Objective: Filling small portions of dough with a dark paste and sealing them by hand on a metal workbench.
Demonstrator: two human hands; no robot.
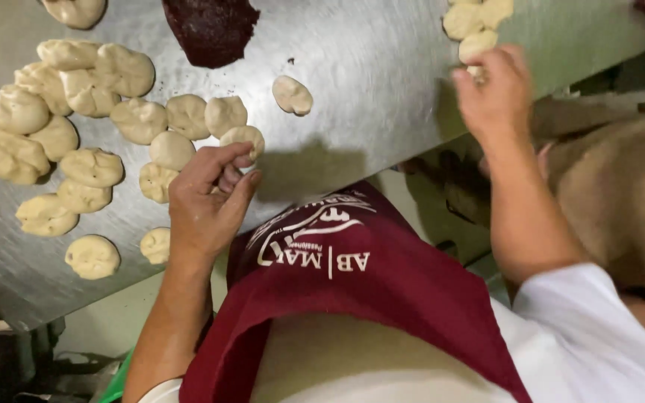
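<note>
Head view: one frame, looking down on a brushed stainless-steel worktable (367, 89), listed left to right.
Dough cluster: pale cream, lumpy raw dough pieces (76, 142) spread over the table's left half, many touching one another, surfaces creased and uneven.
Lone pieces: two rounder dough pieces (92, 256) near the front edge, apart from the cluster.
Left hand: the left hand (207, 201) has thumb and fingertips pinched on a small pale oval dough ball (243, 139), which sits at the right end of the cluster, just beside its neighbours; whether it is lifted off the steel cannot be told.
Filling: a dark reddish-brown paste mound (210, 28) at the table's far edge, partly cut off by the frame.
Single piece: one smooth dough piece (292, 95) lies alone mid-table.
Apron: a maroon cloth apron (352, 298) with white print, over a white shirt.
Right hand: the right hand (496, 93) has curled fingers resting on the nearest of a small pile of dough lumps (478, 22); grip hidden, cannot tell.
</note>
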